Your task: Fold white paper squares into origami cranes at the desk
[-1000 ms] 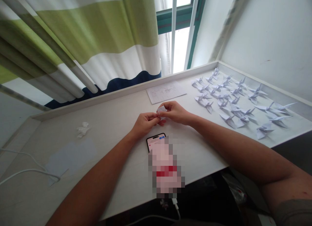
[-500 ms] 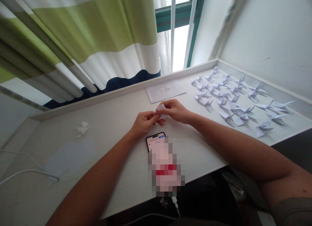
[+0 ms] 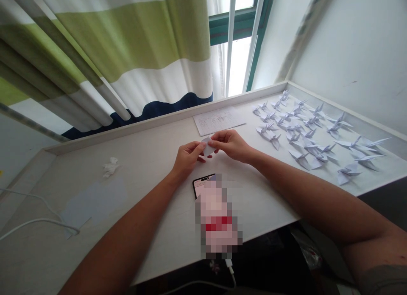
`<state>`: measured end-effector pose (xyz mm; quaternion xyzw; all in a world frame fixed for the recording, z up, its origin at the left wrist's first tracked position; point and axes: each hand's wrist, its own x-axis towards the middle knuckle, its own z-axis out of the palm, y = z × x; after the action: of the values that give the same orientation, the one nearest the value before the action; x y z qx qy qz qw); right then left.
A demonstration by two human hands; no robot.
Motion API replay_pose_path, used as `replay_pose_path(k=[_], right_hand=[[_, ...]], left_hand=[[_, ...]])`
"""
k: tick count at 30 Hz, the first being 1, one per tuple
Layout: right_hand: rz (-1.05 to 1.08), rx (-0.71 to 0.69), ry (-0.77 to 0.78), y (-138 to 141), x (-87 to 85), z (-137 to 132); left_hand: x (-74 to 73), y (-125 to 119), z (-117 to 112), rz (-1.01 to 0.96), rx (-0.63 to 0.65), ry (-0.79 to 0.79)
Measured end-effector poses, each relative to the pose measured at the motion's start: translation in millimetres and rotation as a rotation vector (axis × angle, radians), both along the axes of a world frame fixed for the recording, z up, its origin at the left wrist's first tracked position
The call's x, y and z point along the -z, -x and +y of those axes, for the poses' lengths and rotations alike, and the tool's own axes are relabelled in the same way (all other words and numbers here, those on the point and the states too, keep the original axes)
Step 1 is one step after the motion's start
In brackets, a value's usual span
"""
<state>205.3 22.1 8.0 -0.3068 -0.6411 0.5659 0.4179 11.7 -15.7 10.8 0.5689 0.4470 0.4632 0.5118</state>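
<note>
Both my hands meet over the middle of the white desk (image 3: pixel 152 167), pinching a small folded piece of white paper (image 3: pixel 208 146) between them. My left hand (image 3: pixel 187 157) grips its left edge with thumb and fingers closed. My right hand (image 3: pixel 230 144) holds the right side, fingers curled over it. The paper is lifted slightly off the desk. A phone (image 3: pixel 205 182) lies just below my hands, its screen lit.
Several white paper cranes (image 3: pixel 305 133) stand in rows on the right. A printed sheet (image 3: pixel 219 120) lies behind my hands. A crumpled scrap (image 3: pixel 110 167), a pale paper sheet (image 3: pixel 92 201) and a white cable (image 3: pixel 34 222) lie at left. A striped curtain (image 3: pixel 111 53) hangs behind.
My hands have turned the folded paper a little, so more of its flat face shows between the fingers. The view has shifted slightly.
</note>
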Motion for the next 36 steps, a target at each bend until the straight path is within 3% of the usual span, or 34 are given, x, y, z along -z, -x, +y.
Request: replay_pose_path(k=[4,9,14,21,26,29,32,36], right_hand=[[0.004,-0.013,-0.045,0,3.1,2],[-0.120,0.031,-0.303,-6,1.5,2],[-0.273,-0.028,-0.468,-10,-1.1,3],[-0.282,-0.002,-0.435,-6,0.5,2],[-0.210,0.094,-0.271,-2,4.8,2],[-0.141,0.069,-0.207,-3,5.7,4],[-0.149,-0.007,-0.240,-8,2.2,6],[-0.266,-0.099,-0.406,-15,-3.5,7]], left_hand=[[2.5,0,1,-0.004,-0.068,-0.059],[6.6,2,5,-0.038,-0.114,-0.062],[10.6,4,8,-0.032,-0.108,-0.067],[14.9,0,6,-0.037,-0.052,-0.055],[13.5,-3,5,-0.099,-0.020,-0.005],[11.0,-2,5,-0.133,0.018,0.043],[9.0,2,7,-0.151,0.034,0.066],[8.2,5,8,-0.150,0.066,0.078]])
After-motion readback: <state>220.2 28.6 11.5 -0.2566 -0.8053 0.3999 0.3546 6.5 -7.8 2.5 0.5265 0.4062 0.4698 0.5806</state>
